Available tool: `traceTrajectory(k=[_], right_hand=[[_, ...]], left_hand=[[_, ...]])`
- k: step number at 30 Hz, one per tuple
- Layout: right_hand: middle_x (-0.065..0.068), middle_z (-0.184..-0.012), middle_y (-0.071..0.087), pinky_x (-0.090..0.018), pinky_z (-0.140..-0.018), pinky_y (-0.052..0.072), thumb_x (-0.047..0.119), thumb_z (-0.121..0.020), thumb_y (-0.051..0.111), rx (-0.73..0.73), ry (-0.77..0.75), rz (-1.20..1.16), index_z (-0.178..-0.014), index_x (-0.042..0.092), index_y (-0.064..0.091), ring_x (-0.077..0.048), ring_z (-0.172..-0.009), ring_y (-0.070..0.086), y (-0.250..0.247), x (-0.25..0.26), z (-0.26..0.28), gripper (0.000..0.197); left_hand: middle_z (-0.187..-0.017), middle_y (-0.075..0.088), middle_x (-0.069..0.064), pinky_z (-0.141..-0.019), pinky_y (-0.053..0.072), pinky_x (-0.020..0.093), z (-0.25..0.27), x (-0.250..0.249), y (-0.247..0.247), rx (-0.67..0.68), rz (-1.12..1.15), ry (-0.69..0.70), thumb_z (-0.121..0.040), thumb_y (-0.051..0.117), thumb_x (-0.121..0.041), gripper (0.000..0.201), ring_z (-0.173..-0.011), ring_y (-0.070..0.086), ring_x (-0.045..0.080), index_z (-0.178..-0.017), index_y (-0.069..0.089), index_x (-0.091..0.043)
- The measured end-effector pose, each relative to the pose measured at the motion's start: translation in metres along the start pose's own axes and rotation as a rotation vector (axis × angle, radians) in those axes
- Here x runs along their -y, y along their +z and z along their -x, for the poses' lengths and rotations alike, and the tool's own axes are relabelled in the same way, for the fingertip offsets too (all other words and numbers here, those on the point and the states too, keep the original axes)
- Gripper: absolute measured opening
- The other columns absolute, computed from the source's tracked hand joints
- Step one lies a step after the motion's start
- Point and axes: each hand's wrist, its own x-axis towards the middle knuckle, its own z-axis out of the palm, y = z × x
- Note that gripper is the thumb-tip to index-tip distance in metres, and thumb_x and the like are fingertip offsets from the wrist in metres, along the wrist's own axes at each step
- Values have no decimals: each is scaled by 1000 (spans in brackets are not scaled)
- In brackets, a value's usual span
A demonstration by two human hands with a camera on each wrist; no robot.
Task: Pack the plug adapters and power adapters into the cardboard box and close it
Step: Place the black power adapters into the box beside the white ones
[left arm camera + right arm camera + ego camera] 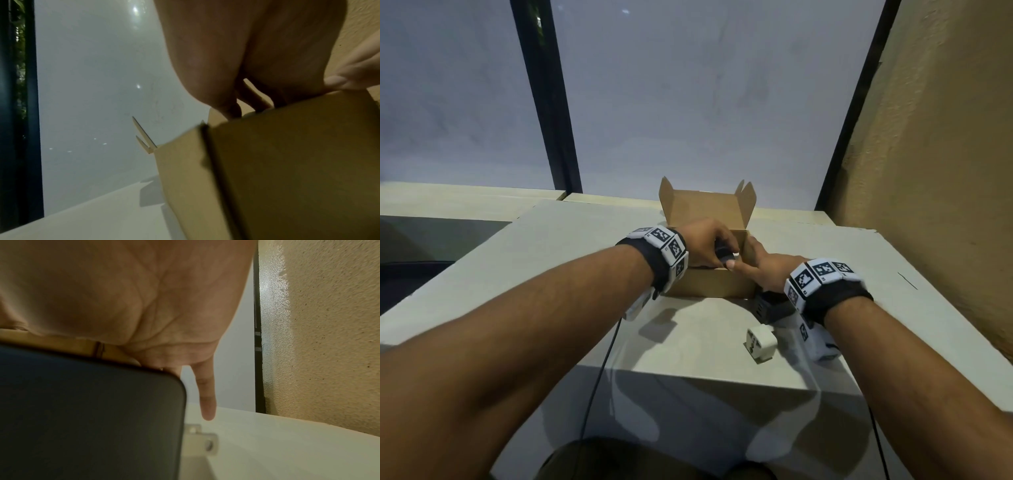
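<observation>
The open cardboard box stands on the table with its lid up at the back. My left hand reaches over the box's front rim, fingers curled round a small dark adapter inside it. In the left wrist view the palm hangs over the box. My right hand rests against the box's front right corner, thumb on the rim, fingers straight. A black power adapter lies under that wrist, filling the right wrist view. A white plug adapter lies nearer me.
The pale table ends in a near edge just behind the white adapter. A textured tan wall runs close on the right. Frosted window panes with dark frames stand behind the box. Thin cables hang from both wrists.
</observation>
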Motion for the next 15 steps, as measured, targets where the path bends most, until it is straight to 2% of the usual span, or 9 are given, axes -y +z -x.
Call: traceTrajectory(k=[3,6,11,13,15], right_hand=[[-12,-150,42,-41,-104,36,77,-84,28,-29,-5,1,-154,26,-2,-32,-130,48,0,0,2,92],[-12,-150,42,-40,-104,36,77,-84,29,-24,-5,-3,-155,25,-2,-32,-131,47,0,0,2,93],[-10,-152,39,-44,-108,35,82,-79,26,-40,-5,15,-154,29,0,-32,-134,44,3,-3,-3,95],[-9,-154,35,-45,-111,32,82,-79,26,-37,-3,10,-154,29,0,-31,-136,42,4,-3,-4,96],[-9,-156,33,-45,-112,30,82,-80,26,-43,-2,12,-154,28,0,-31,-138,39,3,-3,-3,96]], left_hand=[[-115,69,-1,-92,53,40,-2,-1,0,57,-16,26,-80,74,-12,28,-105,63,20,-107,75,-19],[-118,67,-3,-84,48,25,-6,-1,-1,91,-52,44,-81,73,-10,30,-103,60,14,-109,75,-20],[-117,68,-1,-67,35,8,-11,0,-1,107,-99,103,-85,70,-11,26,-93,55,8,-109,75,-17],[-115,69,1,-66,34,8,-12,-1,0,120,-123,120,-87,67,-11,24,-93,58,13,-109,75,-16],[-113,69,3,-69,42,15,-14,-3,2,140,-150,96,-88,64,-7,23,-96,62,19,-107,75,-14]])
